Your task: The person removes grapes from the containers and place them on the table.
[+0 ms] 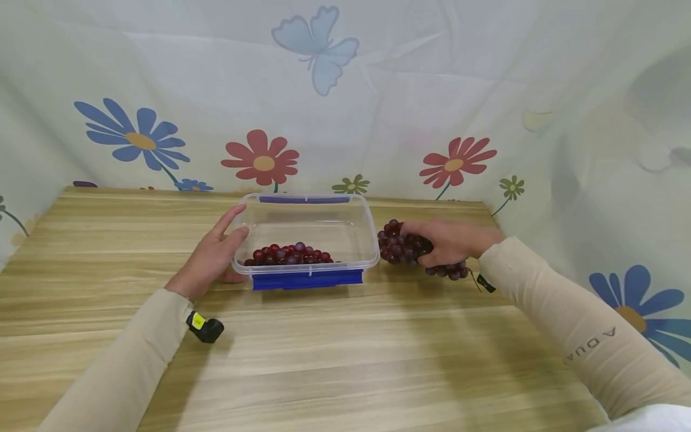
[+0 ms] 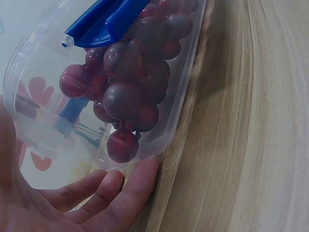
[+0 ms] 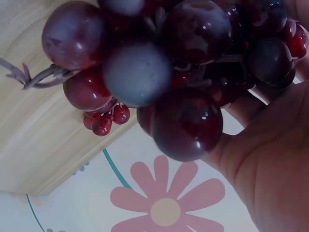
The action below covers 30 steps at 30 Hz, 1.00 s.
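A clear plastic food container (image 1: 309,270) with blue clips stands on the table with its top open, and a bunch of dark red grapes (image 1: 291,255) lies along its near side. My left hand (image 1: 212,255) rests against the container's left end, fingertips (image 2: 145,169) at the lower outer wall in the left wrist view. To the right of the container, my right hand (image 1: 445,240) grips a second bunch of grapes (image 1: 396,247) from above. Its thin stem (image 3: 41,77) sticks out beyond the palm in the right wrist view.
The wood-grain table (image 1: 324,360) ends at a white curtain (image 1: 388,108) printed with flowers and a butterfly. A small black wrist camera (image 1: 205,329) is strapped to the left sleeve. The curtain also closes in the right side.
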Tool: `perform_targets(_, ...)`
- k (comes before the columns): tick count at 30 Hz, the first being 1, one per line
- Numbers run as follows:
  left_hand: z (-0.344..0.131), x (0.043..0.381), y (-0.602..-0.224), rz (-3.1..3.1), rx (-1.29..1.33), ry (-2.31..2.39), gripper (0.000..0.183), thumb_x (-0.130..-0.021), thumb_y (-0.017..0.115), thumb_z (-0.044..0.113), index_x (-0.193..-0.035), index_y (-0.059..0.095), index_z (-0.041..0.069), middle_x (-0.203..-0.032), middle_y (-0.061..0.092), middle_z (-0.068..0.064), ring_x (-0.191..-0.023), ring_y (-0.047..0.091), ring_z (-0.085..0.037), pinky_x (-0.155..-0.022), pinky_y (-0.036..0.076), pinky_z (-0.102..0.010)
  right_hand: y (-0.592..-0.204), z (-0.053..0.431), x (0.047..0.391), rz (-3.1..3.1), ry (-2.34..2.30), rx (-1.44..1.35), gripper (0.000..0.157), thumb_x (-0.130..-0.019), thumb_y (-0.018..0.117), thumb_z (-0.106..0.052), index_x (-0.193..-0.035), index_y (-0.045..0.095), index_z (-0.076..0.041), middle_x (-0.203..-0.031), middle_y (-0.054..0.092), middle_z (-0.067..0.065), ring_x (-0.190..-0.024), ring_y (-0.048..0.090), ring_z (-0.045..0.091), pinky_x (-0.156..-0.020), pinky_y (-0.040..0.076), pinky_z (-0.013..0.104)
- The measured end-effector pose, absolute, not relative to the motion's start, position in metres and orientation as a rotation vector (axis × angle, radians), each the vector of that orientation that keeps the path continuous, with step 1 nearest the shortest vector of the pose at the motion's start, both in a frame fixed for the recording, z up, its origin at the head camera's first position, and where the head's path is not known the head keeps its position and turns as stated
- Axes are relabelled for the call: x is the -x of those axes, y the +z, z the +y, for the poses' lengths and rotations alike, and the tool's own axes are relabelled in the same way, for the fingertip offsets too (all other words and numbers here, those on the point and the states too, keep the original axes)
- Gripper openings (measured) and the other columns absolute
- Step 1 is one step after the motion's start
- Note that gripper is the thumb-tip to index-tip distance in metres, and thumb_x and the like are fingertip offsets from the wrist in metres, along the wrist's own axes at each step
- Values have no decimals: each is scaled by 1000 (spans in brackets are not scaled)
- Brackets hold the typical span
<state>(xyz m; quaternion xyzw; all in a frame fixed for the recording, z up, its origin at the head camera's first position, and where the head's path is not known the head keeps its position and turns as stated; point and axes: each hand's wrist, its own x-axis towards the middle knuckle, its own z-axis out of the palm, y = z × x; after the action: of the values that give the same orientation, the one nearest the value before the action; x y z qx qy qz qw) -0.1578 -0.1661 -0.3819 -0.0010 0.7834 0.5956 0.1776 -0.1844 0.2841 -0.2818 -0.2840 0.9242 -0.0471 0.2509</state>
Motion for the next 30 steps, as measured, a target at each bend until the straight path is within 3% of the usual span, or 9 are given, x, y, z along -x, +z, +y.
perform_targets(8,-167,159,-383,2211,9,1686,63,-109,42,56,-162,9,57,-165,27,-28,-135,49,-54,-78,66,-56,-287,283,182,2517,-70,747,56,-94,74,-20,-146,51,-19,-139,63,11,-120,62,29,-108,55,57)
perform_targets(16,-166,159,-382,2211,13,1681,62,-109,41,56,-162,8,57,-165,28,-28,-134,50,-53,-78,66,-56,-294,283,183,2512,-55,760,52,-94,74,-21,-141,51,-22,-123,68,8,-102,65,23,-100,59,50)
perform_targets(30,-166,159,-381,2217,18,1677,63,-108,42,58,-161,9,58,-163,31,-27,-131,53,-52,-77,66,-56,-299,286,180,2531,7,768,52,-95,73,-22,-142,52,-25,-121,69,4,-98,65,17,-97,60,46)
